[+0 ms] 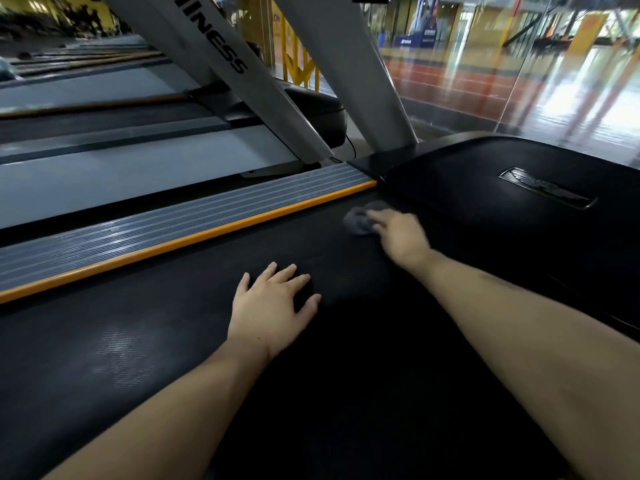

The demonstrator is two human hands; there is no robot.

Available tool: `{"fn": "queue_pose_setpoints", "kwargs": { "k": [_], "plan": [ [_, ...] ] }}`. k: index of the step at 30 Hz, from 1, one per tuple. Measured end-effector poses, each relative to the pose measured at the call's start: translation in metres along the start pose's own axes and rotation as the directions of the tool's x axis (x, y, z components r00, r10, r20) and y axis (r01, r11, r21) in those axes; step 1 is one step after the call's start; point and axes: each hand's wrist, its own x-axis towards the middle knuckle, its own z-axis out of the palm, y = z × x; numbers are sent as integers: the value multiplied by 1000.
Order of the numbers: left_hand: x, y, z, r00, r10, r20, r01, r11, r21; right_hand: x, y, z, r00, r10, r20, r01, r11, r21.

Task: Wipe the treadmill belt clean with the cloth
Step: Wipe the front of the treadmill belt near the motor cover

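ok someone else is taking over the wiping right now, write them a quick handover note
Left hand: open, flat on the treadmill belt, bracing.
Right hand: holds the grey cloth bunched under its fingers, on the belt's far end beside the black motor cover.
Done: cannot tell how much has been wiped; a pale scuffed patch shows on the near left of the belt.
Left: work the cloth back along the belt, including that patch.

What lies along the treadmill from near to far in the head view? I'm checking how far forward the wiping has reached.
Left hand flat on the belt → right hand holding the grey cloth → black motor cover → grey uprights.
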Motion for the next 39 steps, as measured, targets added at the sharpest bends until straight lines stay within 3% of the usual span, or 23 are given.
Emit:
{"fn": "queue_pose_setpoints", "kwargs": {
  "k": [2,3,5,8,12,13,15,17,19,21,23,25,27,29,31,33,36,39],
  "plan": [
    [-1,1,1,1000,2,-12,-2,1000,2,4,41,-12,956,290,-53,-293,953,-73],
    [0,1,0,1000,5,-15,-5,1000,3,1,48,-14,934,349,-68,-354,931,-86],
    [2,1,0,1000,6,-11,-5,1000,8,-8,32,-7,957,288,-44,-291,951,-102],
    [1,2,0,1000,4,-7,-4,1000,2,-36,-25,5,1000,9,-5,-9,1000,-28],
    [1,2,-1,1000,-3,-6,3,1000,-7,-55,-51,10,946,-318,69,312,946,87],
    [1,3,-1,1000,-3,-7,3,1000,-6,-46,-39,6,955,-289,64,284,956,75],
    [0,3,0,1000,-6,-9,6,1000,2,-25,3,-1,997,-76,16,76,997,22],
    [-1,5,-1,1000,-9,-10,9,1000,9,-15,46,-12,978,208,-32,-210,974,-87],
    [0,5,-1,1000,-7,-14,7,1000,7,-16,53,-14,949,308,-75,-316,938,-145],
    [0,4,-1,1000,-10,-10,10,1000,-4,-23,22,-13,969,239,-60,-246,956,-159],
    [0,4,-1,1000,-7,-4,7,1000,-8,-38,-21,-5,999,31,-18,-33,997,-70],
    [0,5,-3,1000,-7,0,7,1000,-5,-61,-53,7,983,-178,50,177,984,27],
    [1,5,-3,1000,4,0,-4,1000,5,-64,-50,12,962,-272,34,271,962,38],
    [0,4,-3,1000,4,1,-4,1000,4,-44,-20,7,981,-195,1,194,980,-43],
    [0,3,-2,1000,0,-2,0,1000,-7,-19,25,-7,996,85,-21,-87,990,-107],
    [0,3,-2,1000,2,-4,-2,1000,-6,-6,57,-20,956,292,-12,-290,944,-160],
    [0,2,-1,1000,3,-9,-3,1000,5,-19,31,-17,965,256,-51,-261,943,-207],
    [0,2,-2,1000,5,3,-5,1000,11,-54,-24,5,1000,-6,1,6,998,-59]
  ]
}}
